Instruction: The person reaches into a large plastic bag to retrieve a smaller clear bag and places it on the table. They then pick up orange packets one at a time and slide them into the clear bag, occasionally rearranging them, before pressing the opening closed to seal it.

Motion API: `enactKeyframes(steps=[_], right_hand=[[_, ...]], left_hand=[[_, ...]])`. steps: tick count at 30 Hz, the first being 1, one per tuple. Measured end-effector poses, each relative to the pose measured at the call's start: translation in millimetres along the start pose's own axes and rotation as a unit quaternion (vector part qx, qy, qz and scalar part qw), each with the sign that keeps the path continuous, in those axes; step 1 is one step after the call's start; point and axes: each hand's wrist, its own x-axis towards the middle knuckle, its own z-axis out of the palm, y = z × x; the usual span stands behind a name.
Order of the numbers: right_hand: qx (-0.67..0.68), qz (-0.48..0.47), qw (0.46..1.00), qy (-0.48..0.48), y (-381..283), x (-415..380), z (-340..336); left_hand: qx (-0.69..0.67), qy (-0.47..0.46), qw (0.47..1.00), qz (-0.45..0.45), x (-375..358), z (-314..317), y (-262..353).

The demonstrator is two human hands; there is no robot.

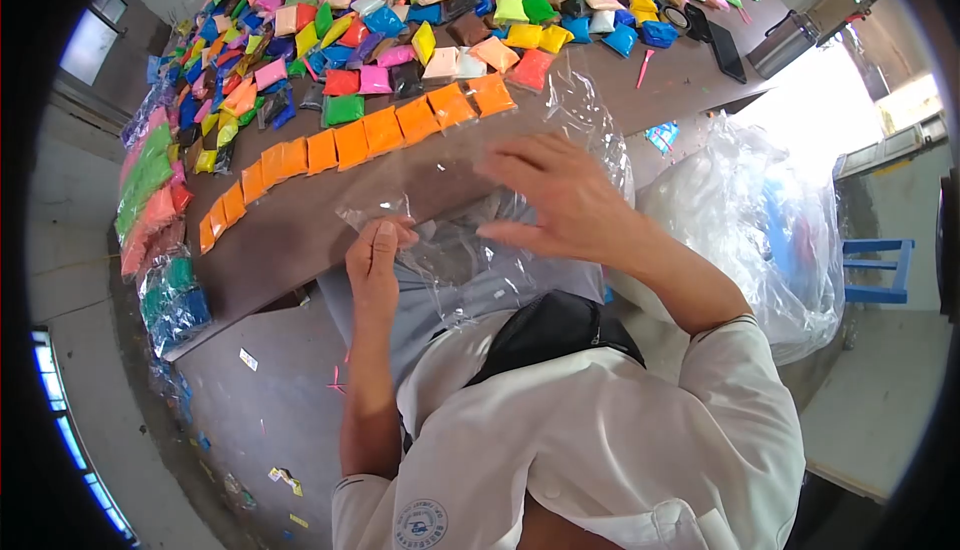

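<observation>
My left hand (380, 250) pinches the edge of a clear plastic bag (450, 250) over my lap, just off the table's front edge. To its right my right hand (545, 190) is raised at the bag, its fingers apart and slightly blurred. The thin plastic spreads up past my right hand onto the table. Beyond my hands a row of flat orange packets (383, 132) runs in a slanting line along the brown table (290, 240). Behind the row lies a large heap of small colourful packets (375, 20).
A black phone (727, 52) and a metal flask (784, 44) lie at the table's right. Below them a big clear bag (745, 240) bulges beside a blue stool (878, 270). Bags of packets (150, 185) hang at the left edge. Scraps lie on the floor.
</observation>
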Motion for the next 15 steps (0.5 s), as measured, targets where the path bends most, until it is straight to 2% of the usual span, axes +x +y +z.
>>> enactKeyframes(steps=[2,3,5,8,11,14,15], right_hand=[[0.005,0.013,0.996,-0.088,11,-5,18],[-0.002,0.038,0.98,-0.197,9,-3,19],[-0.015,0.084,0.91,-0.406,4,-1,23],[-0.064,0.019,0.932,-0.357,-7,-19,47],[-0.054,-0.058,0.975,-0.208,-17,-34,55],[-0.013,-0.053,0.982,-0.182,-29,-46,64],[0.045,-0.033,0.983,-0.177,-36,-50,65]], left_hand=[[0.023,-0.003,1.0,0.016,-1,4,6],[0.042,-0.003,0.999,0.018,-2,4,7],[0.08,-0.003,0.997,0.022,-1,3,7],[0.037,0.008,0.998,0.047,0,8,12],[0.018,0.021,0.999,0.036,4,6,8],[0.008,0.026,0.999,0.024,6,9,5],[0.011,0.019,0.999,0.037,6,10,2]])
